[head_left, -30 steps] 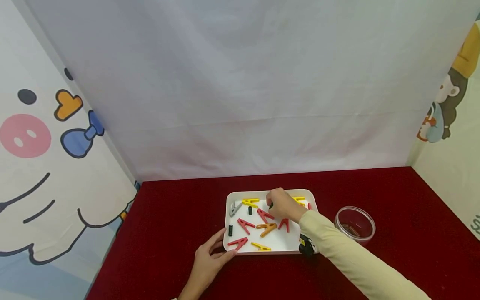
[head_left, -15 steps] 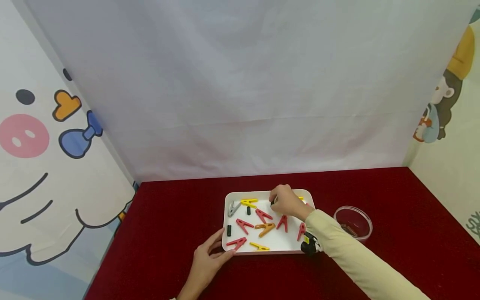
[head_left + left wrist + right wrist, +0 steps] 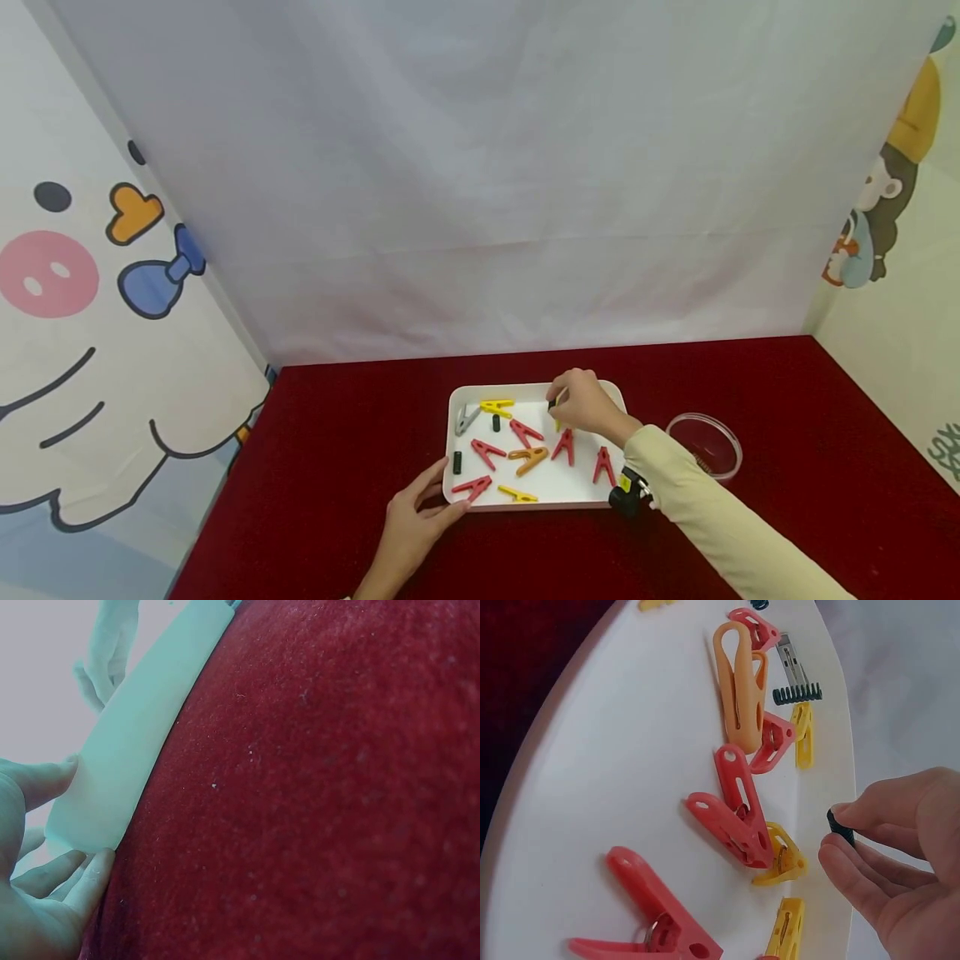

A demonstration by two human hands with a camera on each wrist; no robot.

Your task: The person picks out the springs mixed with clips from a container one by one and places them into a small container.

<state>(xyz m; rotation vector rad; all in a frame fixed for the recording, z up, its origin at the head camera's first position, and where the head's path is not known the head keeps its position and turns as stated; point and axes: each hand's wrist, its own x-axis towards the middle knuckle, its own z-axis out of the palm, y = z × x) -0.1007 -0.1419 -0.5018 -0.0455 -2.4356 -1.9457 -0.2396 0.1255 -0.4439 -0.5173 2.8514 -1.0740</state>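
A white tray (image 3: 558,487) lies on the red cloth with several plastic clips in it. At its front left corner my left hand (image 3: 412,521) holds the tray, thumb on the front wall and fingers around the side. Over the back right part, my right hand (image 3: 588,404) pinches a dark coil spring (image 3: 841,827) between thumb and fingers, seen best in the right wrist view. Two more dark springs lie in the left half: a short one (image 3: 496,423) and a longer one (image 3: 457,462). Below the right hand is a yellow clip (image 3: 781,859), touching a red clip (image 3: 739,814).
Right of the tray stands a round clear container (image 3: 738,457) with brownish coils inside. An orange clip (image 3: 529,460) lies mid-tray, and a grey clip (image 3: 467,419) near the back left. A pale curtain (image 3: 525,208) hangs behind the red table cloth (image 3: 360,433).
My right hand has shifted to the right with the dark spring between its fingers, uncovering red clips at the tray's right side. The left hand stays at the corner.
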